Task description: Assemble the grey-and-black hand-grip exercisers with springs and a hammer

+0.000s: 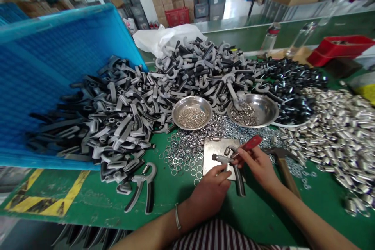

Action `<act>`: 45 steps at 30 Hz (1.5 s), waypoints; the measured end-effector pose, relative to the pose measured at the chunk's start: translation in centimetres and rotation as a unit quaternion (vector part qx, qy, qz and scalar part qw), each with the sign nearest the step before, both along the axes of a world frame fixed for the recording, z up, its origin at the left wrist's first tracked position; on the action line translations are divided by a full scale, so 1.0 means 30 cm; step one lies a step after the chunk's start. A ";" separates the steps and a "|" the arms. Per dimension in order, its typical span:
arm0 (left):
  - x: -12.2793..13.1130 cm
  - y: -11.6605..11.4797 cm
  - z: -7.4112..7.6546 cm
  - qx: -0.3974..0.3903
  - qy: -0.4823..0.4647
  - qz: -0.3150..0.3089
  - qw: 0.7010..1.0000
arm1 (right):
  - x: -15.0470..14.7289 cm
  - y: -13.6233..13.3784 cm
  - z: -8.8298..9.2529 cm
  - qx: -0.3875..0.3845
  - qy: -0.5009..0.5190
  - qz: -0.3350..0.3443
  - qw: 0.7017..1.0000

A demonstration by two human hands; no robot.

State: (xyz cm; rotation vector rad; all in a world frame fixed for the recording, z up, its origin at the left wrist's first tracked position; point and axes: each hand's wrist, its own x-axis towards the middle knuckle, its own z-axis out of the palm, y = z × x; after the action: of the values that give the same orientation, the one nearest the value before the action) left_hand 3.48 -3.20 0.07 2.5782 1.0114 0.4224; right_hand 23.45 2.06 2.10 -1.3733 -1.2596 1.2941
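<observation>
My left hand [211, 188] is closed on a grey and black hand grip exerciser [239, 183], steadying it over a square metal plate [208, 151]. The exerciser's curved head and a threaded end point up and left. In my right hand [258, 167] is a red-handled screwdriver [253, 143], its thin shaft slanting down to the exerciser's joint. My fingers hide part of the exerciser and the exact contact. A small spring [216, 139] lies at the plate's top edge. Another exerciser [143, 183], with a spring in its head, lies to the left on the green table.
A blue crate [67, 39] on its side spills grey handles [123, 125]. Steel bowls of small parts [192, 114] and pins [265, 111] stand behind the plate, amid loose rings [178, 160]. Right are a hammer [285, 172], metal sleeves [345, 125] and black knobs [295, 82].
</observation>
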 end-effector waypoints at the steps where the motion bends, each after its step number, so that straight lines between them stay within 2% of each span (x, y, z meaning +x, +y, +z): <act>1: 0.000 0.004 -0.002 -0.003 -0.001 0.001 1.000 | 0.001 -0.001 -0.001 0.000 0.003 -0.004 1.000; 6: 0.003 0.006 -0.001 -0.015 -0.005 0.011 1.000 | 0.011 -0.013 -0.017 0.009 -0.016 -0.008 1.000; 9: 0.006 -0.002 -0.021 -0.032 -0.020 0.019 0.999 | 0.013 -0.020 -0.019 0.044 -0.120 0.029 0.991; 12: 0.013 -0.017 -0.066 -0.044 -0.067 0.049 0.996 | 0.004 -0.005 -0.004 0.112 -0.220 0.068 0.967; 14: 0.023 -0.027 -0.100 -0.046 -0.101 0.067 0.992 | -0.005 0.023 0.016 0.092 -0.172 0.082 0.977; 16: 0.037 -0.033 -0.126 -0.046 -0.119 0.074 0.989 | -0.012 0.058 0.042 0.031 -0.068 0.091 0.993; 18: 0.049 -0.033 -0.133 -0.045 -0.117 0.075 0.989 | -0.019 0.087 0.068 -0.011 0.051 0.072 0.996; 20: 0.054 -0.032 -0.112 -0.038 -0.115 0.072 0.990 | -0.019 0.101 0.085 -0.018 0.145 0.032 0.989; 22: 0.048 -0.034 -0.064 -0.038 -0.131 0.090 0.987 | -0.005 0.103 0.086 -0.021 0.173 0.025 0.984; 24: 0.033 -0.040 0.000 -0.051 -0.154 0.138 0.977 | 0.031 0.102 0.071 -0.013 0.072 0.050 0.996; 26: 0.011 -0.048 0.066 -0.074 -0.168 0.189 0.965 | 0.086 0.101 0.055 0.010 -0.115 0.064 0.991; 28: -0.010 -0.054 0.120 -0.093 -0.188 0.212 0.954 | 0.135 0.092 0.055 0.070 -0.295 0.042 0.952; 30: -0.022 -0.058 0.156 -0.108 -0.229 0.225 0.941 | 0.152 0.058 0.079 0.144 -0.373 0.018 0.916; 31: -0.024 -0.059 0.167 -0.116 -0.254 0.230 0.932 | 0.143 0.027 0.096 0.159 -0.360 0.024 0.919; 32: -0.022 -0.060 0.175 -0.123 -0.279 0.233 0.923 | 0.123 -0.011 0.113 0.146 -0.314 0.044 0.937; 33: -0.019 -0.062 0.178 -0.129 -0.302 0.236 0.915 | 0.093 -0.055 0.127 0.097 -0.244 0.086 0.961; 34: -0.013 -0.064 0.178 -0.134 -0.322 0.237 0.907 | 0.058 -0.103 0.136 0.014 -0.154 0.141 0.978; 35: -0.007 -0.066 0.176 -0.140 -0.338 0.237 0.900 | 0.021 -0.149 0.138 -0.068 -0.058 0.168 0.982; 36: 0.000 -0.068 0.170 -0.150 -0.351 0.235 0.894 | -0.015 -0.191 0.134 -0.132 0.029 0.169 0.976; 38: 0.012 -0.075 0.155 -0.172 -0.374 0.226 0.883 | -0.068 -0.252 0.112 -0.217 0.174 0.129 0.952; 41: 0.021 -0.085 0.135 -0.197 -0.389 0.207 0.876 | -0.094 -0.287 0.077 -0.279 0.292 0.076 0.912; 43: 0.022 -0.092 0.131 -0.181 -0.367 0.196 0.891 | -0.088 -0.288 0.064 -0.290 0.322 0.052 0.900; 45: 0.020 -0.100 0.134 -0.134 -0.310 0.183 0.923 | -0.081 -0.287 0.059 -0.280 0.333 0.026 0.900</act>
State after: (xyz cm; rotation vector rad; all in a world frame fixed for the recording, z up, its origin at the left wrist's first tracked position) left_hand 4.08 -6.19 4.10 1.8132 1.1894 1.0350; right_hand 21.02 -6.53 3.87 -1.0907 -0.4632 2.0417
